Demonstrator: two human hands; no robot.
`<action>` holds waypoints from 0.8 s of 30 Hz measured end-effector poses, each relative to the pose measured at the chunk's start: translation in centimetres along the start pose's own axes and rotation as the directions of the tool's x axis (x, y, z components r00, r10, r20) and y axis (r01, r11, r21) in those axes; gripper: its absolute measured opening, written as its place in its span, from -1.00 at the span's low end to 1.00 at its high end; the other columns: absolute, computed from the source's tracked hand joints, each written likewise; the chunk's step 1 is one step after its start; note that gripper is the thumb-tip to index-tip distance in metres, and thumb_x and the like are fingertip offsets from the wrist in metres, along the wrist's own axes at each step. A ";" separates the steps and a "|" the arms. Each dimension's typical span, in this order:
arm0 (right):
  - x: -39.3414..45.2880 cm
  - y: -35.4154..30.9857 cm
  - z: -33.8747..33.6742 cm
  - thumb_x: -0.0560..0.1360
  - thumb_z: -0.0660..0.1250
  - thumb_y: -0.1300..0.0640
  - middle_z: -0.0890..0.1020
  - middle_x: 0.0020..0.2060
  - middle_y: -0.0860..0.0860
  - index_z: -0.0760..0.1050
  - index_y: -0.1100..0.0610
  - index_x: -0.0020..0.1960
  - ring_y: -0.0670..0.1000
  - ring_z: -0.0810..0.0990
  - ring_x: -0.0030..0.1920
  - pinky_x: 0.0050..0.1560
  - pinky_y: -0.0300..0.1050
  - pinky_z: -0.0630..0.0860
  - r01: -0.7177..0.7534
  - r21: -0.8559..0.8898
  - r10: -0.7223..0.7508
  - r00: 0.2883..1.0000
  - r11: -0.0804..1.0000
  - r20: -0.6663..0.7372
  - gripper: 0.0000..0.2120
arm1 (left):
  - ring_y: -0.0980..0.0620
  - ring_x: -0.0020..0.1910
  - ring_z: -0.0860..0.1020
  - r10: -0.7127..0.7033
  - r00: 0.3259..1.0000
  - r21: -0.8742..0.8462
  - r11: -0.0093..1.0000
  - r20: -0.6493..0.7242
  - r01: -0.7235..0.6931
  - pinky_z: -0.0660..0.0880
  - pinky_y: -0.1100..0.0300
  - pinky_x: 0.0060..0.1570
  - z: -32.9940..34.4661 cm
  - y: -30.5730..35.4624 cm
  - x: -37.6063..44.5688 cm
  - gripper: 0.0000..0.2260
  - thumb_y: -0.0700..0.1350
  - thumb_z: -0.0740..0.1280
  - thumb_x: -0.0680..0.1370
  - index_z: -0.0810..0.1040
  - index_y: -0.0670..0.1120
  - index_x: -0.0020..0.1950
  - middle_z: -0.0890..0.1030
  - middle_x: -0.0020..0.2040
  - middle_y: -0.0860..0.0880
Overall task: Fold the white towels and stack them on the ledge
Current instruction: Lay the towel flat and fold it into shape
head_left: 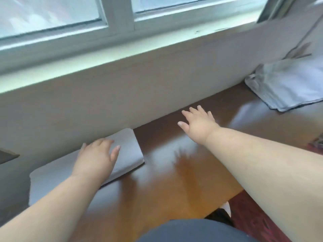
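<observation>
Two open hands: left hand [97, 157] on folded towel [125, 151], right hand [198, 124] above ledge [174, 172].

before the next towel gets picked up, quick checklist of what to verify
1. Folded towel lies flat on the wooden ledge, against the wall: ok.
2. Left hand rests on it, fingers straight: ok.
3. Right hand open, holding nothing: ok.
4. Bare ledge between right hand and towel pile: ok.
5. Pile unfolded or folded: cannot tell, blurred.
6. Folded towel's edges aligned: cannot tell.
</observation>
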State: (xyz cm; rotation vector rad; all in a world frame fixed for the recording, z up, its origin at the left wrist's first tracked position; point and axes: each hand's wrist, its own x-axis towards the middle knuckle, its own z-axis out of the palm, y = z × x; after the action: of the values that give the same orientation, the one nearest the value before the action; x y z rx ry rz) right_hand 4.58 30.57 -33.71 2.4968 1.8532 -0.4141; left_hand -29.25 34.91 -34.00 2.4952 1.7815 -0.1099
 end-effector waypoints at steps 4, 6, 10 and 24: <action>-4.6 7.5 -4.5 0.59 0.01 -0.31 0.14 0.57 0.02 0.18 -0.05 0.55 0.12 -0.06 0.58 0.50 0.25 -0.05 -0.161 0.075 0.167 0.983 0.984 -0.074 -0.39 | -0.01 0.29 0.49 0.191 0.981 -0.025 0.981 -0.029 -0.191 0.21 -0.03 0.39 -3.8 8.6 1.0 -0.60 0.18 0.06 0.62 0.49 0.05 0.34 0.53 0.33 0.04; -7.1 11.3 -6.3 0.58 0.03 -0.32 0.14 0.57 0.03 0.20 -0.05 0.54 0.12 -0.06 0.57 0.50 0.25 -0.03 -0.213 0.114 0.226 0.968 0.970 -0.110 -0.39 | 0.03 0.32 0.46 0.270 0.962 -0.049 0.961 -0.041 -0.272 0.18 -0.02 0.42 -5.7 13.2 1.1 -0.61 0.18 0.06 0.62 0.48 0.07 0.34 0.51 0.34 0.09; -12.5 19.8 -10.1 0.56 0.05 -0.34 0.14 0.57 0.02 0.19 -0.07 0.54 0.11 -0.07 0.58 0.51 0.24 -0.05 -0.293 0.138 0.316 0.929 0.946 -0.192 -0.37 | 0.11 0.35 0.40 0.419 0.902 -0.051 0.903 -0.105 -0.426 0.12 0.04 0.47 -8.9 23.0 0.1 -0.61 0.19 0.04 0.63 0.44 0.10 0.37 0.46 0.36 0.16; -29.6 53.2 -17.2 0.53 0.22 -0.25 0.21 0.54 0.03 0.15 0.00 0.55 0.13 0.05 0.56 0.50 0.19 0.09 -0.422 0.249 0.487 0.799 0.872 -0.353 -0.32 | 0.00 0.33 0.43 0.447 0.861 -0.157 0.858 -0.242 -0.489 0.30 0.03 0.36 -11.4 58.9 -6.8 -0.54 0.21 0.16 0.58 0.36 0.09 0.44 0.43 0.40 0.07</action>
State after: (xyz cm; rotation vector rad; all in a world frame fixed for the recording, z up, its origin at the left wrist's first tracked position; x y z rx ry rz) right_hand 50.33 -10.62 -18.93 3.2125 1.2438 -0.0206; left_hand 24.46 10.54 -20.93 2.7635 1.0972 0.3522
